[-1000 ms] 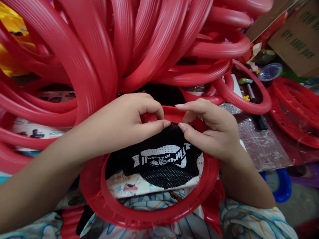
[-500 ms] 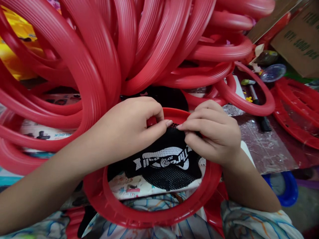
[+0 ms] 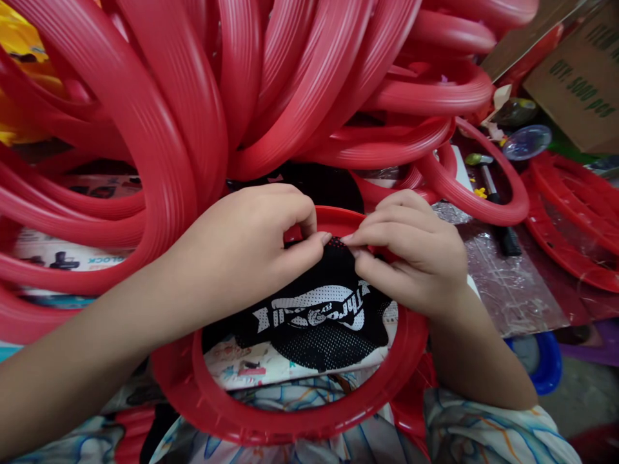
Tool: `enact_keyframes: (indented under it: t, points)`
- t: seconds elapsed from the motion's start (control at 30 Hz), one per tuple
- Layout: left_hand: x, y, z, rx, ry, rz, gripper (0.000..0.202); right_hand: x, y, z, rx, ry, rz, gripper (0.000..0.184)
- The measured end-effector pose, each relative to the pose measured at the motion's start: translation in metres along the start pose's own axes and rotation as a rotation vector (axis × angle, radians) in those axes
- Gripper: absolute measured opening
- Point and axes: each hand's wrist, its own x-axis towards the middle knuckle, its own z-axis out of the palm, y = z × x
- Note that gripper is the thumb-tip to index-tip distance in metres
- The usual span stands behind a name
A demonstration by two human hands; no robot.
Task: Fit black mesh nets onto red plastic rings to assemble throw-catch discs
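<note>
A red plastic ring [image 3: 290, 419] lies before me, its near edge by my lap. Black mesh fabric [image 3: 319, 345] with white lettering hangs inside the ring, attached or held along the far rim. My left hand [image 3: 261, 238] is bent over the far left of the rim, thumb and finger pinching the mesh edge. Opposite it, my right hand [image 3: 411, 251] pinches the same edge between thumb and forefinger, its other fingers curled over the rim. The fingertips of both hands nearly meet. What lies under the left palm is hidden.
Several red ribbed rings [image 3: 333, 77] are heaped just beyond my hands. On the right lie a black marker-like tool [image 3: 505, 238], a clear round lid [image 3: 527, 142], red frames [image 3: 575, 219] and a blue ring [image 3: 549, 364]. A cardboard box [image 3: 575, 77] stands far right.
My right thumb has moved up toward the forefinger along the mesh edge. The left hand keeps its pinch. The ring and mesh have shifted slightly left in view.
</note>
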Motion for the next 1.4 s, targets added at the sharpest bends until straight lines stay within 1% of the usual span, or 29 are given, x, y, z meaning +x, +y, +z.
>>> enact_keyframes:
  t: [0.33, 0.47, 0.53, 0.73, 0.83, 0.97, 1.03, 1.1, 1.17, 1.27, 1.33, 1.4]
  points:
    - [0.001, 0.000, 0.002, -0.002, -0.022, -0.013, 0.027, -0.001, 0.003, 0.003, -0.050, 0.022, -0.085, 0.013]
    - [0.001, 0.001, 0.002, 0.011, -0.024, -0.042, 0.026, -0.002, 0.003, 0.004, -0.032, 0.061, -0.112, 0.009]
    - [0.001, 0.001, 0.002, 0.010, -0.024, -0.062, 0.025, -0.003, 0.003, 0.003, -0.033, 0.068, -0.095, 0.007]
    - [0.002, 0.003, 0.004, 0.013, -0.002, -0.169, 0.022, -0.006, 0.001, 0.000, -0.080, 0.021, 0.010, 0.010]
    - [0.003, 0.002, 0.002, 0.033, -0.013, -0.179, 0.022, -0.007, 0.001, -0.001, -0.071, 0.019, 0.046, 0.010]
    - [0.003, -0.003, -0.004, -0.002, -0.016, -0.150, 0.026, -0.008, 0.000, -0.005, -0.050, 0.030, 0.087, 0.006]
    - [0.002, -0.008, -0.010, -0.026, -0.017, -0.118, 0.028, -0.009, 0.000, -0.008, -0.032, 0.005, 0.100, 0.018]
    - [0.001, -0.014, -0.016, -0.028, -0.048, -0.084, 0.027, -0.009, 0.000, -0.008, -0.029, -0.024, 0.117, 0.026]
    - [0.000, -0.019, -0.024, -0.006, -0.089, -0.050, 0.025, -0.009, 0.000, -0.006, -0.033, -0.039, 0.128, 0.023]
    - [-0.001, -0.024, -0.033, 0.049, -0.147, -0.031, 0.028, -0.009, -0.001, -0.001, -0.015, -0.024, 0.124, 0.015]
    - [-0.001, -0.026, -0.035, 0.071, -0.184, -0.007, 0.031, -0.008, -0.002, 0.003, -0.009, 0.000, 0.114, 0.015]
    - [0.000, -0.027, -0.033, 0.090, -0.219, 0.047, 0.032, -0.007, -0.003, 0.007, -0.029, 0.030, 0.100, 0.017]
